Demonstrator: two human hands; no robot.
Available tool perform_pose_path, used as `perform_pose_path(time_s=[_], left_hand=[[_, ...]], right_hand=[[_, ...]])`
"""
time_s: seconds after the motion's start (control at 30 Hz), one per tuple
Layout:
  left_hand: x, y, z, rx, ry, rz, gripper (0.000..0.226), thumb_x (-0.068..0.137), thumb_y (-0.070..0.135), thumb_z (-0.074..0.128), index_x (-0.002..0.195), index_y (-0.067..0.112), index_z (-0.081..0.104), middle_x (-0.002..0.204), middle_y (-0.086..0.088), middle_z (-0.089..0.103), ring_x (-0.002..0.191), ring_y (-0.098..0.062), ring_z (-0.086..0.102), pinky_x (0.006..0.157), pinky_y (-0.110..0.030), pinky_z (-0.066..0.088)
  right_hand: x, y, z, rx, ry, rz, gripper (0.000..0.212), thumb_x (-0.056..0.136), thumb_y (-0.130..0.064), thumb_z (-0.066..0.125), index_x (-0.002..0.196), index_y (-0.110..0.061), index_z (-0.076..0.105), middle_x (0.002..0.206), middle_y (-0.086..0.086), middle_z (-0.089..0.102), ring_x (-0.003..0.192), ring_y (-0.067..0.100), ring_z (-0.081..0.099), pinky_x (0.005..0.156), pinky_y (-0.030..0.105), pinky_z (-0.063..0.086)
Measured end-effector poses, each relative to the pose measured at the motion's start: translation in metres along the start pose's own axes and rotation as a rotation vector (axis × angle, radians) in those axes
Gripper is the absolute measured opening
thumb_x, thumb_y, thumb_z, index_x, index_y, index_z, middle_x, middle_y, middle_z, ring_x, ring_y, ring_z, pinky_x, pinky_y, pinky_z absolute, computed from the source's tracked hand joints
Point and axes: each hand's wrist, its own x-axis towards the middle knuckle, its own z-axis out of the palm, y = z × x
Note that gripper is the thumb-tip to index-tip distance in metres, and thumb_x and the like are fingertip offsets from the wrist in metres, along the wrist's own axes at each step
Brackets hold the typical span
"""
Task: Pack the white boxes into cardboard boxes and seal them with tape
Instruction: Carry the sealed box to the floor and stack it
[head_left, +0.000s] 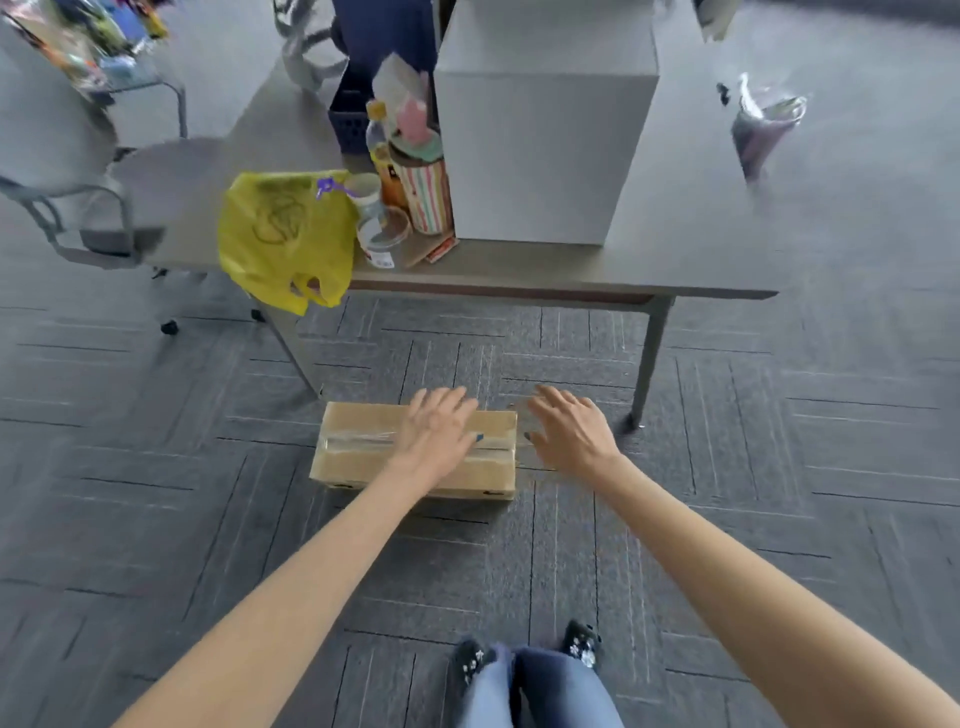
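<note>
The cardboard box (358, 457) sits on the carpet near the person's feet, flaps closed (contents hidden), with clear tape (358, 440) along its top seam. The left hand (436, 431) lies over the lid's right half, fingers straight and holding nothing. The right hand (569, 431) is spread wide and empty just right of the box. On the far table (675, 270) stand a large white box (545, 145), a striped tub (427, 195) with pink items inside, and a yellow bag (285, 234).
</note>
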Motion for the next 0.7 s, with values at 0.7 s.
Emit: perform_pose_path(time_s=[0.7], left_hand=[[0.179, 0.333, -0.122, 0.013, 0.063, 0.071, 0.050, 0.104, 0.041, 0.037, 0.152, 0.025, 0.034, 0.159, 0.002, 0.032, 0.145, -0.015, 0.029, 0.121, -0.038, 0.014]], right_hand=[[-0.072, 0.344, -0.183, -0.092, 0.120, 0.104, 0.046, 0.098, -0.043, 0.050, 0.138, -0.020, 0.048, 0.144, 0.000, 0.047, 0.129, 0.021, 0.047, 0.101, 0.036, 0.042]])
